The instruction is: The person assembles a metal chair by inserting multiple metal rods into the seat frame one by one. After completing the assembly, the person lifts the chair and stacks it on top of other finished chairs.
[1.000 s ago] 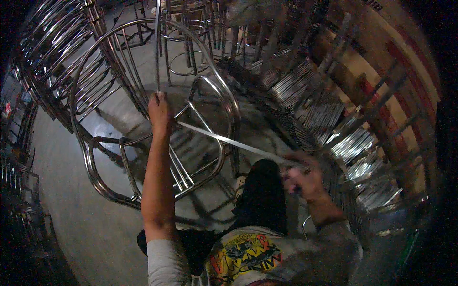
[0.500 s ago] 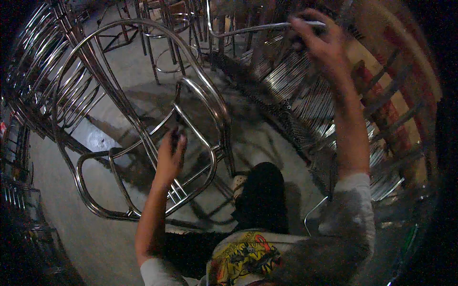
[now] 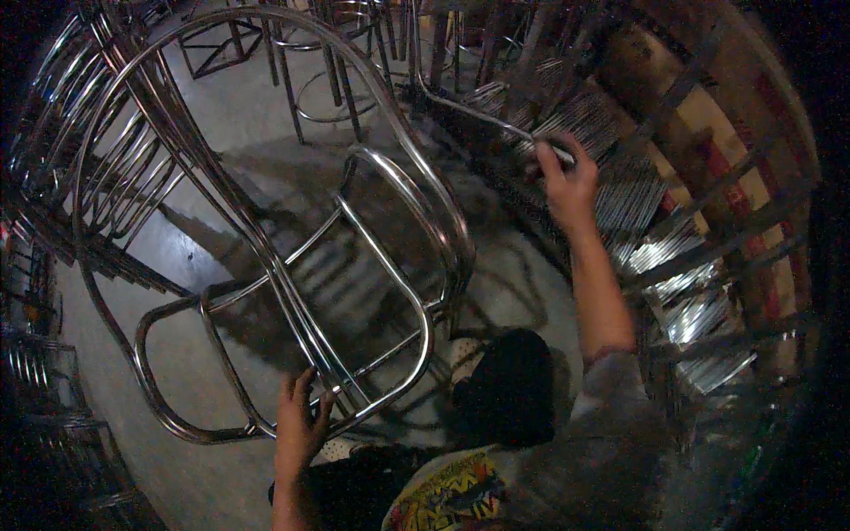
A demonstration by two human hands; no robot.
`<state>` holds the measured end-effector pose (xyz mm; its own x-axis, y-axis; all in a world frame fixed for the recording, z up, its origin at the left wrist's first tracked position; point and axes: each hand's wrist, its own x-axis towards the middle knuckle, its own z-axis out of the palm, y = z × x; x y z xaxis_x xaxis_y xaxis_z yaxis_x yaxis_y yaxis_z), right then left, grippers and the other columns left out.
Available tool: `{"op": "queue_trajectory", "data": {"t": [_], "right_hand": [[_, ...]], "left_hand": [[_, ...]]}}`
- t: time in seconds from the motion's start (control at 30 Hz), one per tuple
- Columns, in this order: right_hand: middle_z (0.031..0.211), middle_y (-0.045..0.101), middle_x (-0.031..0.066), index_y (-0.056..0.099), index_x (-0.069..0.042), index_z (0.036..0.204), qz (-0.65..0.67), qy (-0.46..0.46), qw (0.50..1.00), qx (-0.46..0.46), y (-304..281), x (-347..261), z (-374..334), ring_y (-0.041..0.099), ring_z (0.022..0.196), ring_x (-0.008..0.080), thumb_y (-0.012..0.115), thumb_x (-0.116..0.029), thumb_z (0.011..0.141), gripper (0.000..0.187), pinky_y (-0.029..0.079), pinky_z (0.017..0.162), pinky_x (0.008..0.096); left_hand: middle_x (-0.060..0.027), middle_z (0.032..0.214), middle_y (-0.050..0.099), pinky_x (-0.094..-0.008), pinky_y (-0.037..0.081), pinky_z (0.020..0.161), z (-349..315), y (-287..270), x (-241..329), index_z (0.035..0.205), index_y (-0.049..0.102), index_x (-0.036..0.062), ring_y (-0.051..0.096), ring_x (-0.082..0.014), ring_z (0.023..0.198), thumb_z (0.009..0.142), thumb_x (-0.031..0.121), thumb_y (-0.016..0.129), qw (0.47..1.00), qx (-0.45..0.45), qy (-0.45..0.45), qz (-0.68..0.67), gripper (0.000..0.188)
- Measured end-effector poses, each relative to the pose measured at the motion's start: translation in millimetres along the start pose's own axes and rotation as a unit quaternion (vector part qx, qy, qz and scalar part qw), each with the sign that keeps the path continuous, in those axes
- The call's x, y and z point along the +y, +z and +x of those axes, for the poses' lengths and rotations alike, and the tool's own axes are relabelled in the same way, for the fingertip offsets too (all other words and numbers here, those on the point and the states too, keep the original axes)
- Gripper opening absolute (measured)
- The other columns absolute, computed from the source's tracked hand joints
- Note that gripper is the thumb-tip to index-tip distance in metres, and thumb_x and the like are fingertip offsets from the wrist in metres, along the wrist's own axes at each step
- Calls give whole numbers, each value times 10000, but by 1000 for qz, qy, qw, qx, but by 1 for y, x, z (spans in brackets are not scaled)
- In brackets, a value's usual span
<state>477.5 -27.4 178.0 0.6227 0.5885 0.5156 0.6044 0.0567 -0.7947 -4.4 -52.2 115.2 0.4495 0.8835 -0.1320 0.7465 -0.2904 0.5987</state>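
A shiny metal chair frame of bent tubes stands before me, with a tall hooped back and a rounded seat loop. Thin upright bars run down its middle to the seat loop's near end. My left hand is at that near end beside the bar ends, fingers curved and apart; whether it touches the tube is unclear. Out to the right, my right hand is closed around the end of a thin bent metal rod. The rod runs away to the far left and turns upward at its bend.
Stacked hooped metal frames line the left side. Beyond the chair frame stand stool frames with ring footrests. To the right lie bundles of shiny metal rods beside dark bars. My dark-clad knee is close to the chair frame.
My right hand has come down and nearer with the bent rod. My left hand has moved from above the seat loop to its near end. The view has shifted slightly.
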Motion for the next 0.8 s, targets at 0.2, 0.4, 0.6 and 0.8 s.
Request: {"op": "queue_trajectory", "data": {"t": [0.2,0.4,0.6,0.8], "right_hand": [[853,656,81,631,-5,994,26,-59,998,26,-36,-49,-118,637,739,154,634,-50,865,137,511,684,285],[884,646,122,616,-2,1014,-59,-55,996,29,-56,-65,-121,641,739,191,608,-27,870,146,534,687,306],[895,598,166,545,13,1058,51,-173,984,6,-76,-90,-151,623,814,211,492,53,902,169,563,628,322],[832,619,180,544,19,1035,142,-206,960,-125,-87,-115,-200,599,757,218,501,32,886,155,553,601,325]], "left_hand": [[-223,1129,541,-427,470,860,-7,-7,10,1255,503,25,557,-392,1017,879,161,628,998,-29,50,-30,419],[-250,1166,533,-462,462,875,-7,1,12,1273,505,43,542,-428,1051,880,187,622,994,-104,18,26,435],[-294,1198,480,-467,454,906,0,10,-5,1274,500,52,506,-472,1084,849,180,661,998,47,38,27,472],[-303,1262,455,-483,429,950,9,10,-11,1297,433,-3,472,-481,1145,896,338,609,999,16,-31,5,554]]}}
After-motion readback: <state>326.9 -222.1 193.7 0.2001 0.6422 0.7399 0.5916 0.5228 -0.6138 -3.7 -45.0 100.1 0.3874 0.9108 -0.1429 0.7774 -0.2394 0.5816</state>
